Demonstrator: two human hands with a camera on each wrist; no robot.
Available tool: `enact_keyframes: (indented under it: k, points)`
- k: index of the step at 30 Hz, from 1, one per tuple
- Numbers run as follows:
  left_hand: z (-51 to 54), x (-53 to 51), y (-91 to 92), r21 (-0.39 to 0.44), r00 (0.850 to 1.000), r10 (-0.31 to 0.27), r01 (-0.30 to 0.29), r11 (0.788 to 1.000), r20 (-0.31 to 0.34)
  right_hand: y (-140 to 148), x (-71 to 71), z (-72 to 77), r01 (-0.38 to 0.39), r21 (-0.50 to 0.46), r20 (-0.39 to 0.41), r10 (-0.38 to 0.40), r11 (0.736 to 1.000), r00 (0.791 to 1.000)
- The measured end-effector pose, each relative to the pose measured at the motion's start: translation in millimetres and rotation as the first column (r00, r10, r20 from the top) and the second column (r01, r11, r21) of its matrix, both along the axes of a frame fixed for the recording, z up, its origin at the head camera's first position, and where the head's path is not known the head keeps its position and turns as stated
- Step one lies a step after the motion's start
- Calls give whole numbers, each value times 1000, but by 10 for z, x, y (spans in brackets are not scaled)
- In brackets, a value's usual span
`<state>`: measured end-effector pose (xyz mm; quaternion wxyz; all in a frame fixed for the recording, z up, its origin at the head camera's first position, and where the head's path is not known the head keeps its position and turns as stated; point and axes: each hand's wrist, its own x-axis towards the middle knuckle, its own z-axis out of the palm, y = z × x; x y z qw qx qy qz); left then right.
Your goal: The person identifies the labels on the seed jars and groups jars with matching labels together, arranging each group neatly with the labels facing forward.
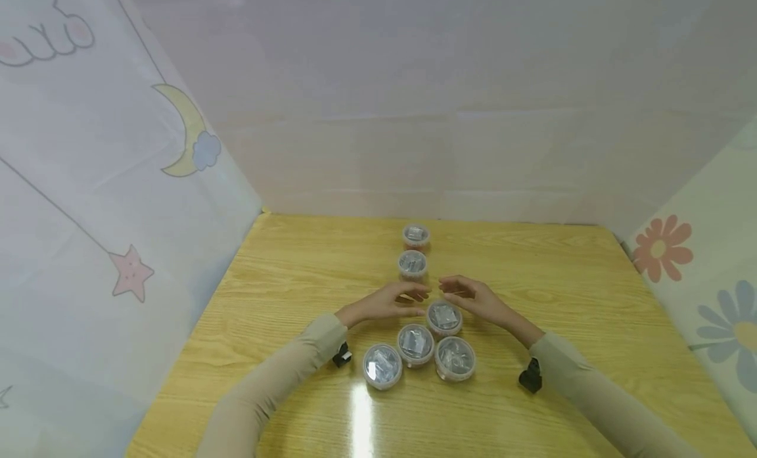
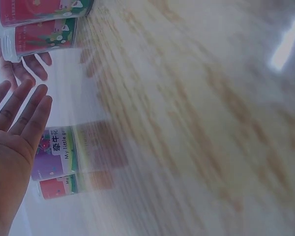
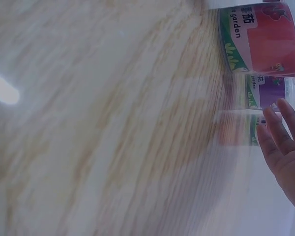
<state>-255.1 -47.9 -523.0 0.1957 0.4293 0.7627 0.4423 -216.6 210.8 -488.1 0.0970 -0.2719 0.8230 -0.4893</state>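
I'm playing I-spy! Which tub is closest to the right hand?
The tub by the right hand in the head view: it is the farthest back of the front four. The other five sit farther from that hand.

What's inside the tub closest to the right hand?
From above, the tub shows a shiny packet under its see-through lid. Whatever lies beneath the packet is covered, so I can't tell.

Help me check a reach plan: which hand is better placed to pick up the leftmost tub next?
Probably the left hand: it is nearer to the leftmost tub and its fingers hold nothing. The right hand looks free too, but other tubs lie between it and that one.
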Motion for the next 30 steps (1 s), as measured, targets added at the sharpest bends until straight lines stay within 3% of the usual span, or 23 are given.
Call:
enact_keyframes:
  k: [10, 17, 23, 30]
  points:
    - [-23, 22, -10, 3, 1000, -20, 20, 1000, 14, 105, -77, -261, -9, 9, -28, 9, 1000, 1000]
    - [-20, 41, -7, 2, 1000, -20, 20, 1000, 16, 138, -50, -272, -7, 9, 1, 7, 1000, 1000]
    - [-26, 53, -2, 9, 999, -34, 34, 999, -6, 163, -37, -274, -43, 3, -26, 43, 999, 999]
    - [-44, 73, 1, 4, 999, -43, 42, 999, 6, 212, 5, -311, -72, 32, 29, 71, 997, 997]
